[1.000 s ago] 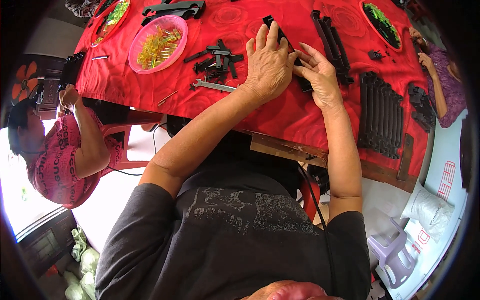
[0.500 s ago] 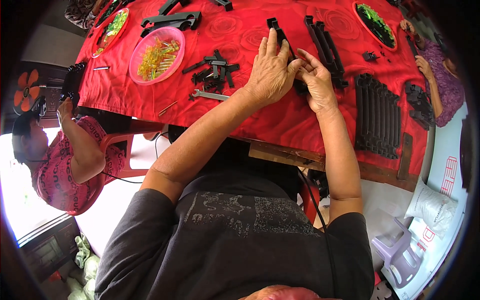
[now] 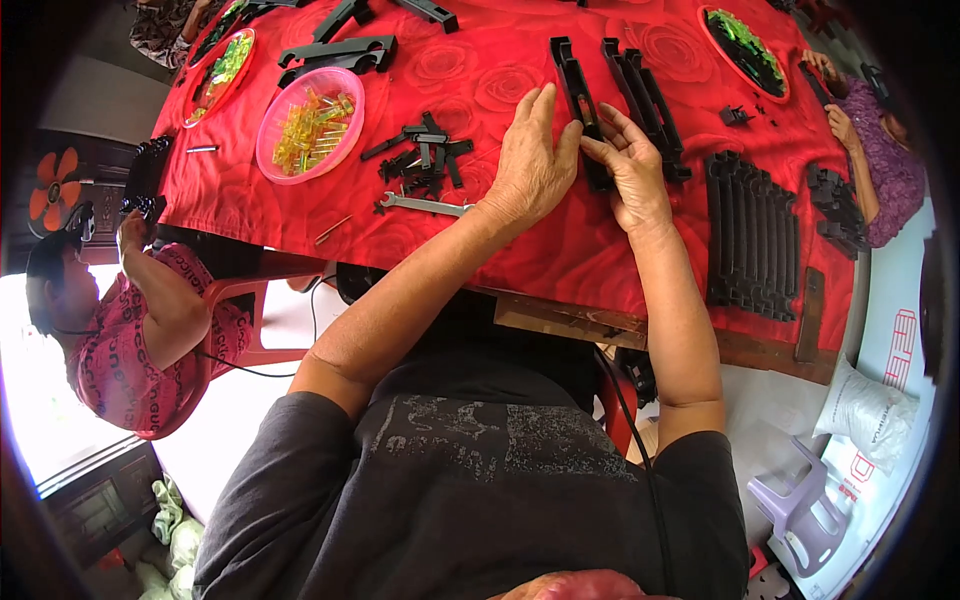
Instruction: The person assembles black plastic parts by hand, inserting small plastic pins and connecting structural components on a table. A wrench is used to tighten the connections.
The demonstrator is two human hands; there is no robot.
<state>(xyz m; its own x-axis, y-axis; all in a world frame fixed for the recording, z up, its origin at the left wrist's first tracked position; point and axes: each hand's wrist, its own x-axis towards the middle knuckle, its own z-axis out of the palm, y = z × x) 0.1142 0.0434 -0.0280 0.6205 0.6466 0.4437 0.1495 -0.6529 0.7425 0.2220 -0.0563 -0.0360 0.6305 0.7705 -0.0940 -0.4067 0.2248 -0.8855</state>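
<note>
A long, narrow black plastic bar with a channel along it lies on the red tablecloth in front of me. My right hand is closed on its near part from the right, thumb across the bar and fingers curved. Whether it also pinches a small piece is hidden. My left hand is open just left of the bar, its fingers stretched out and its thumb close to the bar. Two similar black bars lie to the right. Left of my left hand are a pile of small black pieces and a wrench.
A pink bowl of yellow clear pieces stands left. A row of black bars lies right, near a flat wooden strip. Another basket holds green and black pieces. Co-workers sit at both sides.
My left hand has drawn back toward me and off the bar, so more of the bar's far part shows. My right hand stays at the bar, its fingers slightly shifted.
</note>
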